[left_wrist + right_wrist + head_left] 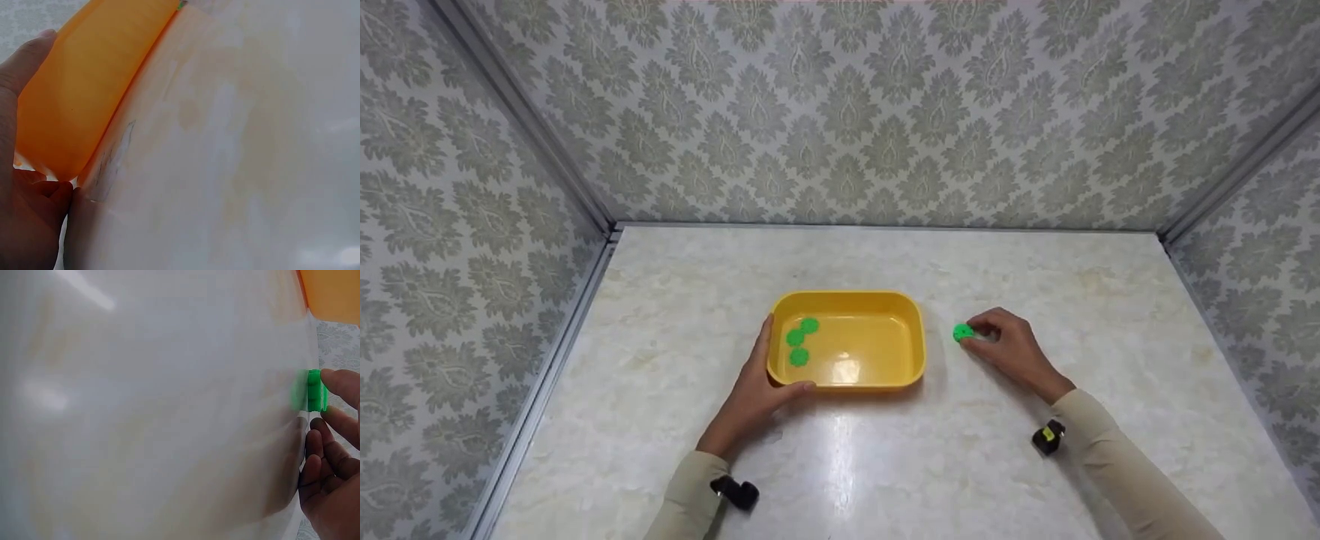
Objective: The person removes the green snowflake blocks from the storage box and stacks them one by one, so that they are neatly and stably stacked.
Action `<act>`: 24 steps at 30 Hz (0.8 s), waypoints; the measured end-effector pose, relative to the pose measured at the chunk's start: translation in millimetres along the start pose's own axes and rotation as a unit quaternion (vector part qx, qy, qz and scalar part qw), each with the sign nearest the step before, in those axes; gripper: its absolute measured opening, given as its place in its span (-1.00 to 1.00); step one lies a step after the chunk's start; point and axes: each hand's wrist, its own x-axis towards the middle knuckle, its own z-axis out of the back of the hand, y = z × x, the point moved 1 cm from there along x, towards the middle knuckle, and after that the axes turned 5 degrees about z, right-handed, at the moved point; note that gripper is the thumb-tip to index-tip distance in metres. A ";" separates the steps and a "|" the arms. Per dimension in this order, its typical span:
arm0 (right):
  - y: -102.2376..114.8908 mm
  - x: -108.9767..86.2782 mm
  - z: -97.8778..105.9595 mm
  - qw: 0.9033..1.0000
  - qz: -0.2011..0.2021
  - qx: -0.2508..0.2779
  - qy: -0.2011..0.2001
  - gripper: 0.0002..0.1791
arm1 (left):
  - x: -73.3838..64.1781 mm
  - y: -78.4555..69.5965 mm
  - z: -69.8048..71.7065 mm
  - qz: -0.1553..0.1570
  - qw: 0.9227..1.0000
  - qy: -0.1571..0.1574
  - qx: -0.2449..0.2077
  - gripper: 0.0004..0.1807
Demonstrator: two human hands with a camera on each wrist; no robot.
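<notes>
A shallow yellow plastic tray (885, 379) sits on the table. My left hand (757, 382) grips its near left corner, fingers along the left side and thumb at the front wall; the left wrist view shows this hand (34, 214) against the tray's outer wall (84, 84). Three small green scalloped discs (799, 357) lie inside at the left. To the right of the tray, my right hand (1012, 349) pinches another green scalloped disc (962, 332) between thumb and finger. In the right wrist view that disc (315, 391) stands on edge at the table surface, the other fingers curled below.
The pale marbled table (675, 450) is bounded by patterned walls (847, 112) at the back and both sides, with metal rails along the corners. A black wrist device (735, 493) is worn on the left sleeve, another black device (1048, 436) on the right.
</notes>
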 end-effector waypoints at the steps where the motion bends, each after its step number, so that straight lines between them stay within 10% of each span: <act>1: 0.3 0.1 -0.2 1.000 -0.001 0.000 -0.002 -0.72 | 0.2 -0.3 0.1 0.000 1.000 0.000 0.001 0.45; 24: -0.6 -1.0 -2.1 1.000 -0.015 0.009 -0.014 -0.69 | 1.0 1.0 0.5 0.007 1.000 0.002 -0.007 0.49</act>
